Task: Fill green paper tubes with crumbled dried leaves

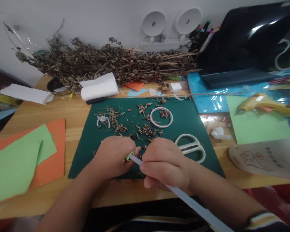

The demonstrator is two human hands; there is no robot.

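Observation:
My left hand (116,156) is closed around a small light-green piece of paper (130,156), of which only a bit shows by the thumb. From there a long, narrow whitish strip (190,201) runs past my other hand to the bottom edge. My right hand (164,162) grips this strip between thumb and fingers, close beside the left. Both hands are over the front of a green cutting mat (84,154). Scissors with pale handles (200,154) lie right of my right hand, their blades hidden. Beyond the hands are crumbled dry leaves (147,130) and a white tape ring (151,120).
A bundle of dried plants (91,61) lies along the wall with a white paper roll (100,90) before it. Green paper (12,167) and orange paper (59,148) are at left. A yellow glue gun (263,103), a printed cup (263,158) and a black laptop (241,42) stand right.

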